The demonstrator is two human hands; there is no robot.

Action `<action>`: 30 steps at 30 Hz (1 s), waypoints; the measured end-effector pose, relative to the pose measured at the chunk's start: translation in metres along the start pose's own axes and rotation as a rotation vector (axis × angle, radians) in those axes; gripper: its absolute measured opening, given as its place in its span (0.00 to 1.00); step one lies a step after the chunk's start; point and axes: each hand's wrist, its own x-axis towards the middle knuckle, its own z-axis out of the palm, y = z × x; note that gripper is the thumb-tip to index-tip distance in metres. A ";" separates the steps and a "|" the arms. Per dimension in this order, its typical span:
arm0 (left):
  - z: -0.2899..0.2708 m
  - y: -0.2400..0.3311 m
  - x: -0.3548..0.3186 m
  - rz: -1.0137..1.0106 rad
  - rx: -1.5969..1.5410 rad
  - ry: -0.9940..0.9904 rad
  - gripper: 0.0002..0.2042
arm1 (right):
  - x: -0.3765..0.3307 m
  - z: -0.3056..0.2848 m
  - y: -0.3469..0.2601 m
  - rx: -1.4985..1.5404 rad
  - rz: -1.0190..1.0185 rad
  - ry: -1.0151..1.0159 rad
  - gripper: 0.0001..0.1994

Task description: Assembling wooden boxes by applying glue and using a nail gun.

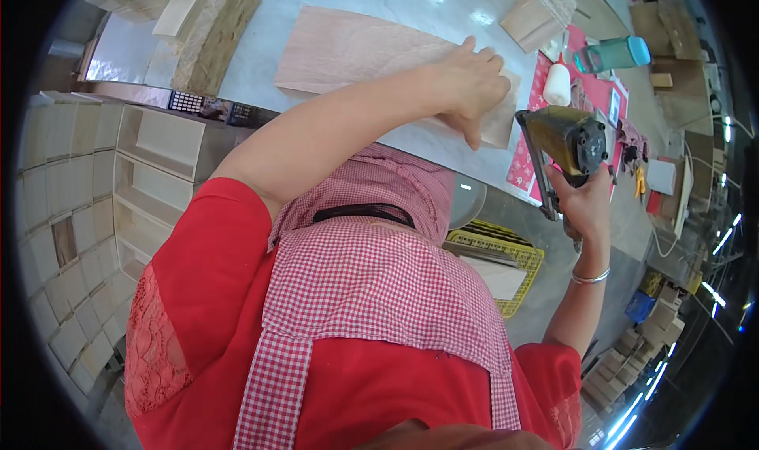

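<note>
On the pale tabletop lies a long, light wooden board (348, 51), slightly tilted across the view. My left hand (473, 90) reaches across to its right end. The thumb presses at the near side and the fingers curl over the top, gripping it. In my right hand (585, 205) is a nail gun (565, 138) with a dark yellowish rounded head and a black frame. I hold it up by its handle, off the right end of the board and apart from it. Its lower part is partly hidden by the hand.
A white glue bottle (557, 85) and a teal water bottle (609, 54) are on a red patterned sheet (526, 161) at right. A wooden block (539, 13) stands at the back. Stacked boards (213, 39) are at left, above wooden boxes (71, 213). A yellow crate (526, 268) sits below the table.
</note>
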 end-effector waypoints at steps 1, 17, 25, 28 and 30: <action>0.001 -0.002 0.001 -0.006 -0.059 -0.028 0.35 | 0.000 -0.001 -0.001 -0.002 -0.009 0.006 0.13; 0.015 -0.006 0.001 -0.037 -0.169 0.038 0.35 | 0.043 -0.021 -0.016 0.034 -0.041 0.027 0.11; 0.021 -0.007 0.003 -0.021 -0.188 0.105 0.38 | 0.070 -0.021 -0.010 0.002 -0.011 -0.077 0.16; 0.020 -0.008 0.003 -0.025 -0.175 0.099 0.39 | 0.075 -0.020 -0.014 -0.022 0.008 -0.076 0.15; 0.019 -0.008 0.003 -0.027 -0.171 0.085 0.39 | 0.077 -0.019 -0.014 -0.034 0.018 -0.075 0.14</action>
